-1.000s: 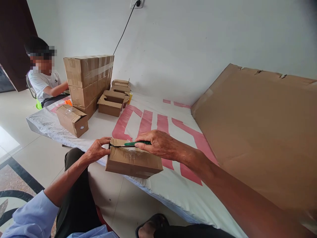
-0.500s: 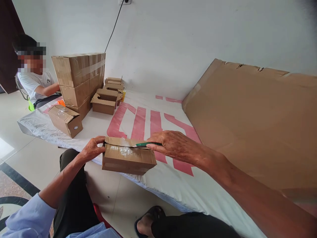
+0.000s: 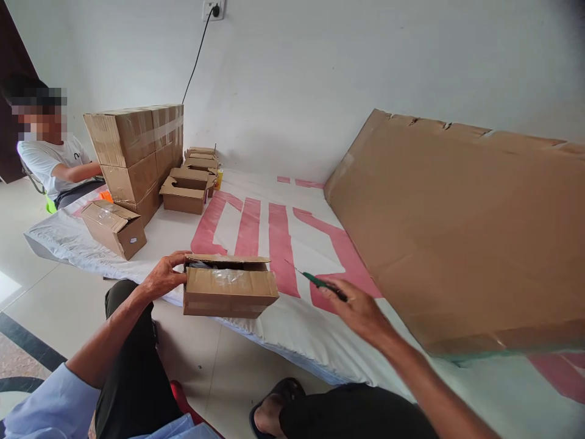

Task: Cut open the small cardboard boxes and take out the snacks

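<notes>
Leftmost, a seated person [image 3: 43, 155] in a white shirt works beside a stack [image 3: 137, 155] of taped cartons; a closed carton [image 3: 114, 227] lies in front of it, with open cartons [image 3: 187, 190] further along near the wall. All rest on a white sheet [image 3: 256, 341] with red lettering.

Next, my left hand [image 3: 163, 277] grips the left end of the box [image 3: 228, 289], fingers curled over its top corner. The box sits at the near edge of the sheet, its top flap raised a little along the seam, clear film visible on its top. I judge it light and fairly stiff: plain corrugated board that would dent under a hard squeeze. The short ends look like the soundest hold, away from the loosened flap.

Further right, my right hand [image 3: 361, 311] is closed around a green knife [image 3: 320, 283], blade pointing towards the box and clear of it. Beyond, a cardboard sheet [image 3: 457, 231] leans against the wall.
</notes>
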Available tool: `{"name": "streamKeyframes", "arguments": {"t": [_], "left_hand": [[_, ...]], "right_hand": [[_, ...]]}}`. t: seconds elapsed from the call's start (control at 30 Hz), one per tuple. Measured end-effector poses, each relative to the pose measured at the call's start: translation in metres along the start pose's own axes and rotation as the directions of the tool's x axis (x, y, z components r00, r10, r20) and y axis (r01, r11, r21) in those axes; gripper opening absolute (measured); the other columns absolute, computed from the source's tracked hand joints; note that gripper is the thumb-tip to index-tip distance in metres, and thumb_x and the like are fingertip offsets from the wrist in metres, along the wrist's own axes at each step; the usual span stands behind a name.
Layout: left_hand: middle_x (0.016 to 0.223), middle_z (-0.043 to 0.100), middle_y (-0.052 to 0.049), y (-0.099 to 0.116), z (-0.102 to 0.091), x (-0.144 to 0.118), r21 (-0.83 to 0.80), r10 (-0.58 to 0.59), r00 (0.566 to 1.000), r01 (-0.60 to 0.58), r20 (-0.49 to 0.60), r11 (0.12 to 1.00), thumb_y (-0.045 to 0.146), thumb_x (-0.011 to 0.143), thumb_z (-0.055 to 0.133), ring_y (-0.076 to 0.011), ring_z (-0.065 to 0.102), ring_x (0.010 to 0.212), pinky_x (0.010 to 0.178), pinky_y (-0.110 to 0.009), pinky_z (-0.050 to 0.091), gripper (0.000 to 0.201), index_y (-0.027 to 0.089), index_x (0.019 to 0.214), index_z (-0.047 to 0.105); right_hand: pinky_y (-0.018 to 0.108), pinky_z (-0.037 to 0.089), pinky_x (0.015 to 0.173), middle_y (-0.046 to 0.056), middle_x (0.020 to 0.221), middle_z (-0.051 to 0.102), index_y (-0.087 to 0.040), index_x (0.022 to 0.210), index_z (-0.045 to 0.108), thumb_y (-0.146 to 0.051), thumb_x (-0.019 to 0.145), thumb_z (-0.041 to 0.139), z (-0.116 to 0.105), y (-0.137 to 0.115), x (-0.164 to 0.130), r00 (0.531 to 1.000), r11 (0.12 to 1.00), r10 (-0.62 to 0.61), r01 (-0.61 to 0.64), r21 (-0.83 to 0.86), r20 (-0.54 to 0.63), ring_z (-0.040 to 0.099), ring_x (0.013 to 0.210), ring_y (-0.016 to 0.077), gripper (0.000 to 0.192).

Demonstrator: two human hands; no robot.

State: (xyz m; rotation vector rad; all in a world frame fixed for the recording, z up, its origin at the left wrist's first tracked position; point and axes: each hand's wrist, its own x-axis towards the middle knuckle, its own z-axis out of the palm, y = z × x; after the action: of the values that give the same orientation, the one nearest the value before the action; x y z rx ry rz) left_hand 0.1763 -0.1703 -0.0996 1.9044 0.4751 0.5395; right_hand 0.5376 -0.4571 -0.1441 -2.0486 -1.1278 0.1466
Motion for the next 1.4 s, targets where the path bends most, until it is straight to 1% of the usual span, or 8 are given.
{"name": "streamKeyframes", "arguments": {"t": [0.13, 0.27, 0.47, 0.7, 0.87, 1.13, 1.27, 1.4], "left_hand": [[0.156, 0.062, -0.010, -0.002, -0.002, 0.004, 0.064, -0.002, 1.000, 0.002, -0.008, 0.998, 0.020, 0.074, 0.073, -0.0325, 0.060, 0.139, 0.085, -0.030, 0.058, 0.054, 0.026, 0.127, 0.082], [0.156, 0.062, -0.012, -0.008, -0.009, 0.009, 0.091, 0.005, 0.999, -0.008, 0.034, 0.996, 0.022, 0.074, 0.079, -0.0329, 0.062, 0.136, 0.092, -0.034, 0.059, 0.074, 0.027, 0.147, 0.069], [0.161, 0.056, -0.017, -0.014, -0.018, 0.015, 0.208, -0.051, 0.990, 0.022, 0.133, 0.978, 0.039, 0.065, 0.095, -0.0376, 0.060, 0.139, 0.107, -0.042, 0.056, 0.112, 0.020, 0.164, 0.047], [0.162, 0.051, -0.018, -0.007, -0.019, 0.016, 0.315, -0.060, 0.982, 0.001, 0.178, 0.949, 0.058, 0.060, 0.099, -0.0399, 0.049, 0.150, 0.126, -0.053, 0.040, 0.122, 0.021, 0.164, 0.047], [0.169, 0.037, -0.020, -0.010, -0.013, 0.019, 0.353, -0.031, 0.991, -0.018, 0.131, 0.935, 0.061, 0.057, 0.099, -0.0421, 0.044, 0.153, 0.124, -0.051, 0.044, 0.116, 0.020, 0.156, 0.055], [0.160, 0.052, -0.020, -0.009, -0.013, 0.018, 0.276, -0.099, 0.972, 0.038, 0.213, 0.960, 0.067, 0.067, 0.093, -0.0425, 0.050, 0.147, 0.123, -0.054, 0.041, 0.121, 0.017, 0.165, 0.042], [0.174, 0.033, -0.020, -0.011, -0.018, 0.004, 0.203, -0.068, 0.953, 0.007, 0.296, 0.979, 0.071, 0.053, 0.098, -0.0471, 0.035, 0.157, 0.126, -0.053, 0.040, 0.149, 0.019, 0.173, 0.026], [0.171, 0.038, -0.019, -0.015, -0.013, -0.010, 0.236, 0.008, 0.970, -0.067, 0.244, 0.969, 0.060, 0.058, 0.099, -0.0457, 0.039, 0.154, 0.125, -0.054, 0.040, 0.144, 0.021, 0.174, 0.023]], "right_hand": [[0.057, 0.058, 0.091, 0.019, 0.109, 0.077, -0.025, 0.103, 0.070, -0.056, 0.085, 0.050, 0.060, 0.049, -0.034, 0.990, 0.981, 0.092, -0.108, -0.162, -0.103, 0.072, 0.107, 0.0416, 0.041], [0.062, 0.055, 0.095, 0.019, 0.103, 0.074, -0.025, 0.104, 0.070, -0.054, 0.090, 0.047, 0.079, 0.063, -0.042, 0.991, 0.969, 0.043, -0.073, -0.237, -0.130, 0.070, 0.106, 0.0432, 0.039], [0.056, 0.055, 0.107, 0.017, 0.129, 0.072, -0.023, 0.125, 0.070, -0.061, 0.100, 0.053, 0.065, -0.015, -0.007, 0.967, 0.980, -0.201, 0.200, -0.022, -0.158, 0.065, 0.126, 0.0365, 0.048], [0.051, 0.055, 0.112, 0.014, 0.137, 0.074, -0.025, 0.135, 0.074, -0.058, 0.097, 0.071, 0.045, -0.118, -0.002, 0.782, 0.808, -0.588, 0.577, 0.114, 0.205, 0.067, 0.131, 0.0340, 0.050], [0.046, 0.063, 0.097, 0.013, 0.129, 0.075, -0.027, 0.132, 0.074, -0.031, 0.094, 0.077, 0.058, -0.126, -0.046, 0.709, 0.720, -0.676, 0.694, -0.027, 0.199, 0.072, 0.118, 0.0311, 0.039], [0.052, 0.051, 0.104, 0.011, 0.124, 0.077, -0.027, 0.089, 0.075, -0.011, 0.095, 0.069, 0.137, -0.101, -0.067, 0.650, 0.645, -0.747, 0.657, -0.390, -0.140, 0.069, 0.115, 0.0299, 0.018], [0.050, 0.049, 0.106, 0.013, 0.124, 0.075, -0.023, 0.086, 0.071, -0.015, 0.095, 0.072, 0.138, -0.105, -0.065, 0.609, 0.623, -0.773, 0.677, -0.392, -0.178, 0.066, 0.115, 0.0289, 0.013], [0.049, 0.053, 0.102, 0.015, 0.124, 0.073, -0.023, 0.093, 0.072, -0.015, 0.096, 0.068, 0.118, -0.119, -0.070, 0.634, 0.653, -0.756, 0.713, -0.255, -0.162, 0.066, 0.116, 0.0299, 0.009]]}}
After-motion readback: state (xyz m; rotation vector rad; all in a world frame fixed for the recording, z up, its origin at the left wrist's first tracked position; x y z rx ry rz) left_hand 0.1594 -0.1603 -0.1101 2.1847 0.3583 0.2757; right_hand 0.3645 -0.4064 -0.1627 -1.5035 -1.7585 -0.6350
